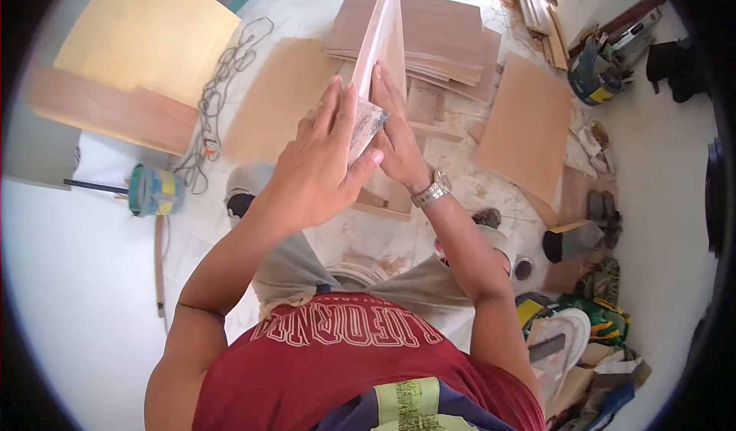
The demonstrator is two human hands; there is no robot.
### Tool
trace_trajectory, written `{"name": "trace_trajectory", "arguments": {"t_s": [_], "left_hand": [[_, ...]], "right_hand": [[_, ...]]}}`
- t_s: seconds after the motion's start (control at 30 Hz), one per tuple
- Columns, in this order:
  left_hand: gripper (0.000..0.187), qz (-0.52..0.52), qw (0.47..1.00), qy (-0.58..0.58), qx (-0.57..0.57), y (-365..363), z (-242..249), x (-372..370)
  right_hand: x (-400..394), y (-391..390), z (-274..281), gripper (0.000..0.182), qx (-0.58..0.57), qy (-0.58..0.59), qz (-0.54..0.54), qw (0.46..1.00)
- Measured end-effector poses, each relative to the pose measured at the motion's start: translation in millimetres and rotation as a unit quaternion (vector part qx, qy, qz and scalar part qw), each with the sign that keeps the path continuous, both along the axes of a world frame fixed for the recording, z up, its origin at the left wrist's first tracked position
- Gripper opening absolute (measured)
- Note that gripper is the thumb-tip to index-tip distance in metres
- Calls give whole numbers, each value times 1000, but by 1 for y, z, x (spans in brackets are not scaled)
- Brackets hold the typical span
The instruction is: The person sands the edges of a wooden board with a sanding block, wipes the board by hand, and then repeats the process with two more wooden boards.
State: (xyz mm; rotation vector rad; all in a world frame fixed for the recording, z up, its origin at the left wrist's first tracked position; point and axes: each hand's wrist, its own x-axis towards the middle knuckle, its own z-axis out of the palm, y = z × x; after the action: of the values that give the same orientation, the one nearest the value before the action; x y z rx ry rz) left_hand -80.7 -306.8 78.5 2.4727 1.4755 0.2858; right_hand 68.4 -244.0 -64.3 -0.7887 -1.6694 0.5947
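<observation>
gripping worn block [368, 129] between thumb and part-curled fingers of left hand [318, 159]; touching upright wooden panel [392, 36] with right hand [400, 143], fingers outstretched.

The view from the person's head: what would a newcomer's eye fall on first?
Probably the pale board standing up at the top centre, with the left hand and right hand close together at its near end. Next might come the shiny wristwatch on the right wrist and the dark red shirt filling the bottom. Beyond the hands, a stack of brown panels lies on the floor.
</observation>
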Motion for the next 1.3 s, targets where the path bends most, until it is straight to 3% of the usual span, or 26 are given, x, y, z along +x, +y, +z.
{"name": "trace_trajectory", "arguments": {"t_s": [0.13, 0.2, 0.3, 0.33, 0.4, 0.47, 0.53, 0.6, 0.63, 0.7, 0.73, 0.83, 0.97, 1.13, 1.17, 1.2, 1.3], "left_hand": [[85, 2, 1000, 19, -8, 59, -3, 13], [90, -5, 999, 37, 16, 124, -16, 23], [95, 25, 995, 93, 40, 238, -24, 62], [99, -42, 998, 41, 37, 277, -21, 73], [101, 3, 997, 47, 60, 370, -42, 91], [98, -19, 998, 61, 19, 421, -49, 96], [99, -15, 998, 60, 2, 406, -42, 94], [103, 15, 999, 47, 6, 310, -21, 88], [100, -35, 997, 62, 37, 283, -28, 71], [88, -11, 996, 76, 34, 186, -34, 32], [85, -61, 998, -8, 31, 141, -44, 7], [83, -54, 995, 87, 13, -3, -1, -3], [84, -34, 997, 65, -9, 20, 3, 10], [98, -9, 999, 23, 45, 253, -42, 48], [102, -3, 1000, 20, -6, 272, -18, 73], [97, -29, 998, 47, 14, 306, -16, 85], [100, 20, 999, 30, 23, 372, -25, 99]], "right_hand": [[1, -2, 3, 59, -17, -9, -11, 1000], [2, -6, 6, 57, -56, -14, -16, 998], [2, -6, 11, 56, -13, 1, -35, 999], [3, -6, 11, 56, -6, 0, -40, 999], [2, -7, 9, 57, 4, -1, -45, 999], [0, -5, 6, 57, 1, 1, -43, 999], [1, -3, 5, 58, 0, 0, -41, 999], [1, -5, 4, 58, -1, -1, -40, 999], [1, -4, 3, 57, -6, -6, -40, 999], [-1, -4, -2, 57, -17, -11, -43, 999], [-1, -4, -2, 57, -8, -3, -39, 999], [2, -2, 0, 58, 7, 14, -38, 999], [1, -2, 2, 58, 19, 0, -40, 999], [2, -7, 7, 58, -7, -7, -54, 998], [1, -6, 6, 58, 3, 1, -55, 998], [0, -6, 4, 58, 15, 8, -52, 999], [-2, -2, -1, 59, 9, 6, -51, 999]]}}
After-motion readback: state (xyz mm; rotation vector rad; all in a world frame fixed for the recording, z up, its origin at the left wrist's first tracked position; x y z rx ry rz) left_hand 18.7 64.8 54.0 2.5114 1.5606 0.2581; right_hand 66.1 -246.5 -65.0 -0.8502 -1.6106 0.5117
